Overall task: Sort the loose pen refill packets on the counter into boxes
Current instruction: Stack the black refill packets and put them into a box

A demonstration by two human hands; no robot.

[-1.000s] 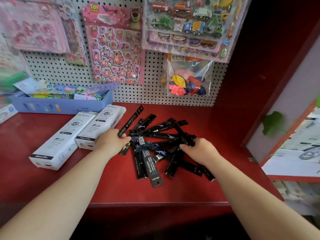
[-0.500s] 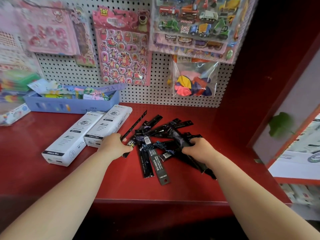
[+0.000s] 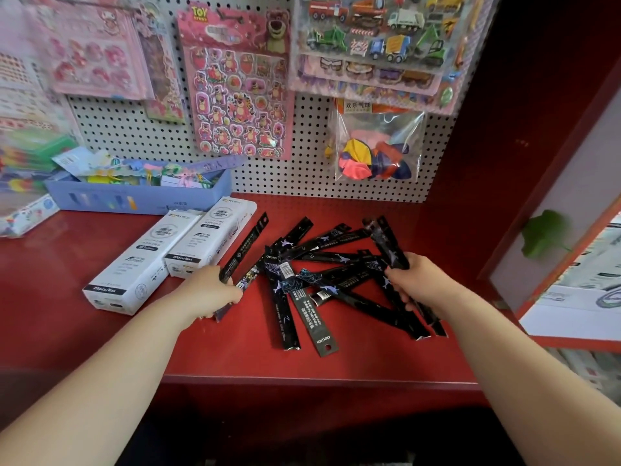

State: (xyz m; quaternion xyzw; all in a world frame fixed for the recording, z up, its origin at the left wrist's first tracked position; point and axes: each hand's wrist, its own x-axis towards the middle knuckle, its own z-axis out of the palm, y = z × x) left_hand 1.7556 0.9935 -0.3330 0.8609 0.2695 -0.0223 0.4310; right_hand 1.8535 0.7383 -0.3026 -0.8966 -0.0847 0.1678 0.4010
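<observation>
While leaning over a red desk (image 3: 336, 358), both bare arms stretched forward. Beyond the left hand (image 3: 208, 290) and the right hand (image 3: 413, 280), at the back of the desk, white pegboard (image 3: 302, 169) hung with sticker sheets and a clear bag of balloons (image 3: 376, 153). Well beyond the left hand and off to its left, blue tray (image 3: 144, 201) filled with pastel stationery. Just left of the left hand, two long white boxes (image 3: 141, 264) lying side by side, the nearer corner of one close against the knuckles. Between the two hands, loose heap of black pen refill packets (image 3: 319, 274), crisscrossed flat on the desk. Left hand knuckles up, fingers curled round a single black packet (image 3: 243, 247) slanting up and away from it. Right hand closed round another black strip (image 3: 386, 240), top end poking out beyond the fingers.
</observation>
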